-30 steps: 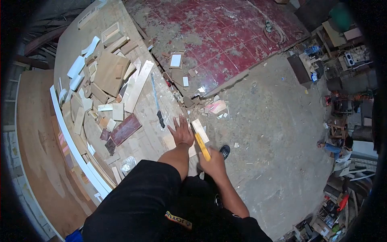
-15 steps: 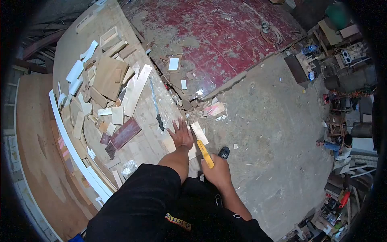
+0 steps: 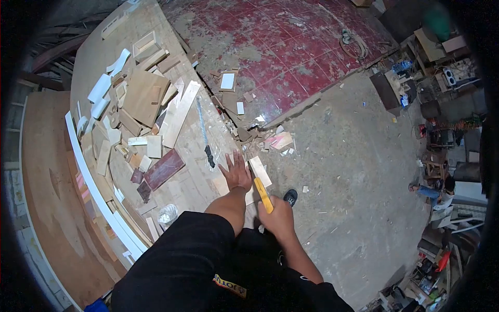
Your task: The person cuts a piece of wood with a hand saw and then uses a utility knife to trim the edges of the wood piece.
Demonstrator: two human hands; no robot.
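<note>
My left hand (image 3: pixel 237 174) lies flat with fingers spread on a pale board (image 3: pixel 220 184) near the right edge of the workbench (image 3: pixel 200 190). In my right hand (image 3: pixel 276 216) is a handsaw (image 3: pixel 263 195) with a yellow handle, gripped at its lower end. Its thin dark blade runs forward beside my left hand and shows only in part. Just right of the blade, a light wooden piece (image 3: pixel 260 171) sticks out past the bench edge. A blue-grey coiled hose (image 3: pixel 202 125) with a black end lies ahead of my left hand.
Wood offcuts (image 3: pixel 143 99), a dark red board (image 3: pixel 164 169) and curled white strips (image 3: pixel 100 89) crowd the bench's left side. A clear plastic cup-like thing (image 3: pixel 168 213) stands near my left arm. Scraps (image 3: pixel 279 140) litter the floor. A person (image 3: pixel 436 195) is far right.
My right hand and the saw have moved slightly forward along the bench edge. My left hand stays flat on the board. The whole view has shifted a little.
</note>
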